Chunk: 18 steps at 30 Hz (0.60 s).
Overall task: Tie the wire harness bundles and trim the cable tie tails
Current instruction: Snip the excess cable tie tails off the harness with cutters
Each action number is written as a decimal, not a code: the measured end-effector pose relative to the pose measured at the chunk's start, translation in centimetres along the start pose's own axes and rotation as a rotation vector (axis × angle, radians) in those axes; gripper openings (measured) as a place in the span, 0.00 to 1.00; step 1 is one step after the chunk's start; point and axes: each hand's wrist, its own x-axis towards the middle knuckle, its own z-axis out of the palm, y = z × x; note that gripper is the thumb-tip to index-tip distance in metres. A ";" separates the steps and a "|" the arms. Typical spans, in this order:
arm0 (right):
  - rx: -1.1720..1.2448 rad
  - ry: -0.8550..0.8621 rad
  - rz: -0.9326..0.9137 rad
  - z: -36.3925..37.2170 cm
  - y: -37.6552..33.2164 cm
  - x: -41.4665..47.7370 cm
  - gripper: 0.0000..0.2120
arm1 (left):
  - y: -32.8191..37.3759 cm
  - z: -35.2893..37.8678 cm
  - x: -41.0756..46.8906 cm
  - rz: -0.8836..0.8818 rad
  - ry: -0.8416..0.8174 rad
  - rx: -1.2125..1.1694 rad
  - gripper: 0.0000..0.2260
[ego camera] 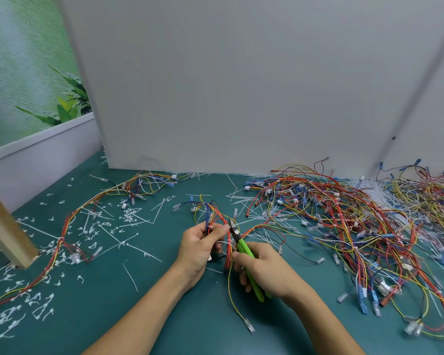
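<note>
Lower centre of frame: your left hand (203, 243) grips the wire harness bundle (217, 217), fingers curled round it, thumb tip pressed on top. The bundle is thin red, yellow, blue and black wires. It fans out above the fist into loose ends with clear and white terminals. Below the fist it drops as a tight red cluster, and one yellow wire trails on to a clear-sleeved terminal in the lower centre.

Your right hand (265, 272) is wrapped round the green handles of the cutters (242, 249). The dark cutter head sits just beside your left thumb, at the bundle. Whether the blades are parted: cannot tell.

Right of frame: a large tangled pile of harnesses (344, 221) in the same colours. Left of frame: a long harness (69, 221) lies stretched across the green mat (139, 316). White trimmed tails (36, 303) and loose ties are scattered around it.
</note>
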 end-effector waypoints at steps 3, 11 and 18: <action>-0.010 0.010 -0.007 -0.1 0.3 0.1 0.13 | -0.1 0.1 0.0 -0.002 0.012 0.001 0.07; 0.033 0.016 -0.016 -0.1 0.6 0.4 0.13 | -0.3 0.1 0.1 -0.016 0.016 -0.003 0.09; 0.029 0.000 -0.008 -0.1 0.0 0.0 0.13 | -0.1 0.2 0.0 -0.006 0.011 0.003 0.07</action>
